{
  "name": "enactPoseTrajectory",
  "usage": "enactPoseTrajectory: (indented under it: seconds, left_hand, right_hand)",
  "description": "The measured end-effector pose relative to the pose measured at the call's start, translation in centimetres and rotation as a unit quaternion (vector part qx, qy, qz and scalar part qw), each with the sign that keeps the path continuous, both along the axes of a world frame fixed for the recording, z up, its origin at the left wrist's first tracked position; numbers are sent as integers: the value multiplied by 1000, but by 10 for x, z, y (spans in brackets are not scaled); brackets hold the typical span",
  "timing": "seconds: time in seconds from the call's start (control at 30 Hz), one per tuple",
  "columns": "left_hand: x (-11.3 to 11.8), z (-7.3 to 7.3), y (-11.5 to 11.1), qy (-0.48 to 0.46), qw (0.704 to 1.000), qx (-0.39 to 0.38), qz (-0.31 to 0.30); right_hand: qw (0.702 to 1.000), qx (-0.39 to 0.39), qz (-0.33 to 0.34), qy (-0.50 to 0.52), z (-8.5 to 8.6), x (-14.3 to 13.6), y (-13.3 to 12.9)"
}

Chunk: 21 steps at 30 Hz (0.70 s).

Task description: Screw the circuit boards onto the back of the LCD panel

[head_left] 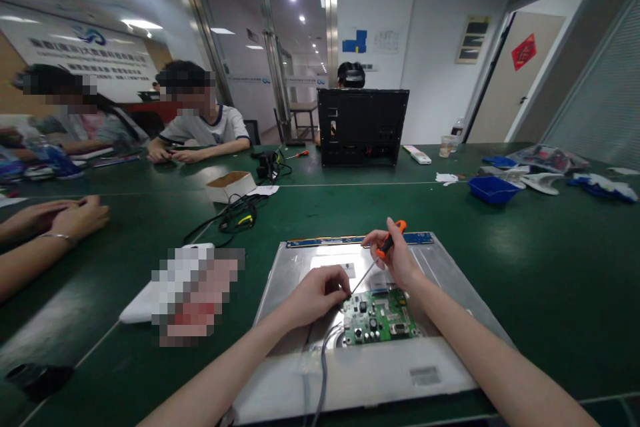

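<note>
A screwdriver (393, 240) with an orange and black handle is gripped in my right hand (399, 259). Its thin shaft slants down and left to the upper left corner of a green circuit board (376, 317). At that corner my left hand (323, 292) has its fingers pinched together beside the screwdriver tip; whatever they hold is hidden. The board lies on the silvery back of a flat display panel (450, 280). Along the panel's far edge runs a narrow blue strip board (330, 241). A grey cable (324, 373) trails from the board's left side over the near edge.
Left of the panel lie a white object (145, 300), black cables (235, 217) and a small open box (231, 187). A blue tray (493, 190) sits at the right. Across the green table (300, 203) stands a black monitor housing (363, 127). Other people sit at the left, another person's hands (75, 220) near.
</note>
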<state>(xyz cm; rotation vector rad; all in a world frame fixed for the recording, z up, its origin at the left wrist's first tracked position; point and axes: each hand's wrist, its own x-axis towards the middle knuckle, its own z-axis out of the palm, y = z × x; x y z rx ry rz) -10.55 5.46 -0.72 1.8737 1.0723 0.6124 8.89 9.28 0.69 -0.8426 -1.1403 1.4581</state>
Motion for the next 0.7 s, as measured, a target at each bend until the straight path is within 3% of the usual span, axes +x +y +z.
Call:
enactPoseTrajectory:
  seconds: [0.3, 0.53, 0.7]
  left_hand:
    - [-1, 1, 2, 3, 1000, -8, -4]
    - [-2, 1, 1, 8, 1000, -13, -11]
    - [-3, 1, 1, 14, 1000, 6, -12]
  right_hand:
    - [1000, 14, 7, -17, 4, -3, -2]
    - [1000, 18, 14, 16, 32, -21, 6]
    - [997, -50, 1, 59, 32, -24, 6]
